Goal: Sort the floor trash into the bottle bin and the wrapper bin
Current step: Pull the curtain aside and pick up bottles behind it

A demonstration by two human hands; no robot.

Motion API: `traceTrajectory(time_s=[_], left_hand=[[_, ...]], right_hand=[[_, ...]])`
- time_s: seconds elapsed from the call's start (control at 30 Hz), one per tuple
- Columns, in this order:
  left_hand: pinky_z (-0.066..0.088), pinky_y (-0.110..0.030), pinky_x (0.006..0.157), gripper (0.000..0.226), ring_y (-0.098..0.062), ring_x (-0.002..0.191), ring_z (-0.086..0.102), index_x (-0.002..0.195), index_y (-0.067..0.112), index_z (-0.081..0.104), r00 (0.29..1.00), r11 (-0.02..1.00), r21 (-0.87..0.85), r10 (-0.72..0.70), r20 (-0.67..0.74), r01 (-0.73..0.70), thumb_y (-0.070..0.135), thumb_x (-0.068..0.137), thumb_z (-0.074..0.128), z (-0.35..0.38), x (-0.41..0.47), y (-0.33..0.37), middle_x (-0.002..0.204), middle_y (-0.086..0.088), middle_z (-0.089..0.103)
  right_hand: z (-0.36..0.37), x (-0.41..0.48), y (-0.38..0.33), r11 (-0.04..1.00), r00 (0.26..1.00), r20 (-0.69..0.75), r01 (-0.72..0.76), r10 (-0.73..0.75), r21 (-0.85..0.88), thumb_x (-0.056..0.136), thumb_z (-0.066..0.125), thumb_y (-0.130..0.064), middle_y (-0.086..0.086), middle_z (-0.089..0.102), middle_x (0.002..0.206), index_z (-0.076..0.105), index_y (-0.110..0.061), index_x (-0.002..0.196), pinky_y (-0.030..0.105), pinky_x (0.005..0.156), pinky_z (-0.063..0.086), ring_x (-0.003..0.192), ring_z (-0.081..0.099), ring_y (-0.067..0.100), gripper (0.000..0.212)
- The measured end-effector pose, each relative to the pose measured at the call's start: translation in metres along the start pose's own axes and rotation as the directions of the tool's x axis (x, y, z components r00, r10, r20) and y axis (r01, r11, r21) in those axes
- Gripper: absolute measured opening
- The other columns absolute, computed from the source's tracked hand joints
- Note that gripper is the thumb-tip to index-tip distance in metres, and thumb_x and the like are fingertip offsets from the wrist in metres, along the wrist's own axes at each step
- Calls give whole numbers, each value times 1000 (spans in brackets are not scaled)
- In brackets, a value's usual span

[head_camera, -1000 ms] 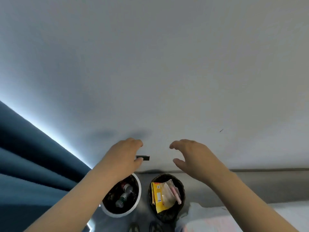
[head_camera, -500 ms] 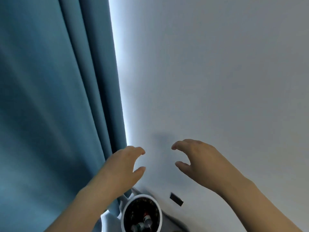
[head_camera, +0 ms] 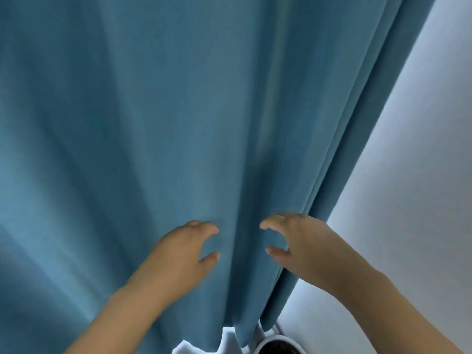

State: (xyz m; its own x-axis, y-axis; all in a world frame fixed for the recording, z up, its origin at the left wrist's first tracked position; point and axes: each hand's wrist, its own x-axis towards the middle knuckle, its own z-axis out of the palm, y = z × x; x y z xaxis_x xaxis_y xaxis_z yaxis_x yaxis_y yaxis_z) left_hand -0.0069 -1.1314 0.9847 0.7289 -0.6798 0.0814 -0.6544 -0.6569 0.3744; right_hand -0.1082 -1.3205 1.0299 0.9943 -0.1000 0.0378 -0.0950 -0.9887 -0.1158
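Observation:
My left hand (head_camera: 182, 254) and my right hand (head_camera: 298, 241) hover side by side in front of me, fingers loosely curled, each holding nothing. Only the top rim of the white bin (head_camera: 278, 346) peeks in at the bottom edge, below my right hand. The dark wrapper bin and any floor trash are out of view.
A blue curtain (head_camera: 153, 123) hangs in folds across most of the view, right behind my hands. A pale wall (head_camera: 421, 175) fills the right side. A strip of light floor (head_camera: 199, 347) shows under the curtain's hem.
My view has swung left: the curtain now fills the frame, the white bin has slid to the bottom edge and the dark bin has left view. My hands keep the same pose.

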Motion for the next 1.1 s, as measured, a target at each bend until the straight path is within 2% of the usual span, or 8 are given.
traceTrajectory(time_s=[0.07, 0.13, 0.33, 0.43, 0.6, 0.7, 0.8, 1.1], left_hand=[[33, -11, 92, 44, -7, 100, 54, 133, 31, 46, 996, 997, 6, -78, -42, 79, 38, 91, 56, -18, -18, -30, 134, 15, 49], [30, -8, 87, 44, -8, 102, 57, 134, 31, 44, 987, 989, 28, -144, -75, 146, 38, 92, 55, -34, -38, -58, 135, 15, 49], [36, -14, 91, 46, -10, 98, 58, 136, 32, 42, 935, 945, 39, -317, -158, 326, 40, 92, 53, -68, -96, -128, 133, 14, 49], [40, -17, 92, 44, -8, 103, 58, 134, 33, 42, 881, 900, 14, -423, -213, 435, 41, 92, 53, -77, -129, -158, 131, 14, 51], [41, -22, 98, 44, -8, 116, 54, 134, 32, 43, 761, 793, -24, -591, -266, 608, 41, 92, 53, -86, -176, -191, 133, 13, 50], [42, -21, 94, 43, -8, 109, 56, 133, 32, 44, 666, 709, -42, -680, -305, 704, 41, 91, 53, -88, -203, -203, 130, 14, 51], [41, -21, 95, 43, -9, 115, 54, 132, 32, 45, 552, 610, -73, -756, -353, 789, 41, 91, 53, -87, -229, -205, 130, 12, 52], [42, -22, 95, 38, -8, 114, 53, 126, 34, 49, 142, 234, -204, -912, -385, 951, 41, 90, 55, -58, -298, -184, 125, 16, 55]], right_hand=[[4, 23, -34, 997, 997, -2, 78, -78, 4, 94, 51, -35, -13, 54, 126, 45, -33, 133, 24, 90, 45, 106, 56, 9, 39], [9, 42, -67, 989, 989, -4, 151, -151, 3, 95, 50, -35, -14, 54, 123, 45, -33, 132, 23, 88, 45, 104, 55, 9, 38], [25, 83, -158, 934, 934, 14, 358, -358, 13, 96, 49, -36, -15, 52, 132, 44, -34, 134, 23, 98, 41, 120, 50, 8, 39], [35, 101, -203, 882, 881, 40, 470, -471, 23, 95, 51, -37, -15, 50, 135, 44, -34, 135, 24, 102, 39, 125, 47, 8, 41], [46, 128, -270, 768, 765, 71, 638, -640, 58, 94, 53, -35, -13, 54, 128, 46, -33, 134, 26, 99, 41, 119, 51, 10, 41], [53, 139, -306, 679, 673, 93, 732, -734, 60, 93, 52, -36, -12, 54, 127, 46, -34, 133, 29, 98, 42, 118, 53, 12, 40], [58, 147, -340, 554, 542, 127, 828, -831, 90, 94, 52, -36, -11, 53, 130, 46, -33, 134, 30, 99, 42, 119, 52, 13, 40], [95, 142, -418, 208, 172, 183, 956, -968, 205, 94, 52, -32, -7, 55, 126, 49, -29, 130, 31, 95, 44, 114, 53, 17, 37]])
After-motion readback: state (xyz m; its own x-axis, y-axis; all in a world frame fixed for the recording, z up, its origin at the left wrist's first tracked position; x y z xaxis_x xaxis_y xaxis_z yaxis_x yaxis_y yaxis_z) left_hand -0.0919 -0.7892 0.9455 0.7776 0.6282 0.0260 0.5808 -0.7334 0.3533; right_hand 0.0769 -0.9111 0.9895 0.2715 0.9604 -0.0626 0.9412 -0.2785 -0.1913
